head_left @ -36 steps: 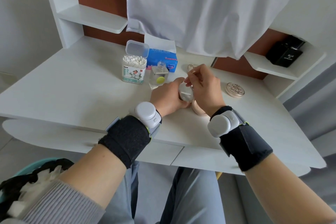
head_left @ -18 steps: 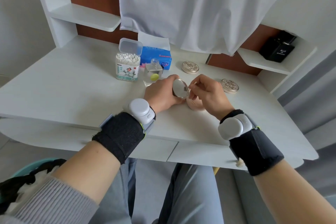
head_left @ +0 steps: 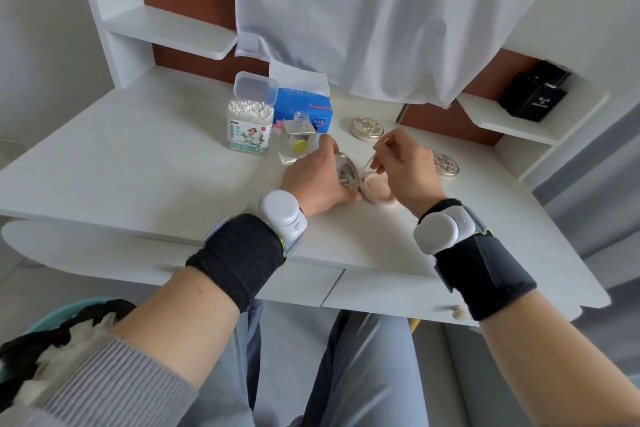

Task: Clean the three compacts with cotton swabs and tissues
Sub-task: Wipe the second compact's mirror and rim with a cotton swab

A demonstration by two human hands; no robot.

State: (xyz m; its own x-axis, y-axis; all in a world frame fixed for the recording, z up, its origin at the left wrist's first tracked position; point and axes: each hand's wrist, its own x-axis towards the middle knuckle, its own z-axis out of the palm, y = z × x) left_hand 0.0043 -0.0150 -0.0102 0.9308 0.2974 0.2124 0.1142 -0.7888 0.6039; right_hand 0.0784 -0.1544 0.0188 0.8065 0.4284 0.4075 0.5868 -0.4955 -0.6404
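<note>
An open compact (head_left: pixel 377 188) with pink powder lies on the white desk (head_left: pixel 138 163), its mirrored lid (head_left: pixel 346 174) raised. My left hand (head_left: pixel 317 180) grips the lid from the left. My right hand (head_left: pixel 405 168) pinches a cotton swab (head_left: pixel 370 160) whose lower tip reaches the rim of the compact by the hinge. Two closed gold compacts lie beyond: one (head_left: pixel 367 128) at the back, the other (head_left: pixel 445 165) partly hidden behind my right hand. A swab jar (head_left: pixel 250 125) with its lid flipped up and a blue tissue pack (head_left: pixel 303 104) stand at the back left.
A small clear bottle with a yellow sticker (head_left: pixel 298 140) stands just left of my left hand. A white cloth (head_left: pixel 381 10) hangs over the back of the desk. A black box (head_left: pixel 535 92) sits on the right shelf. A teal bin (head_left: pixel 52 322) is at lower left.
The compact came down from between my hands and now rests lower on the desk. My right hand lifted and turned, so the swab now points down at the compact's rim.
</note>
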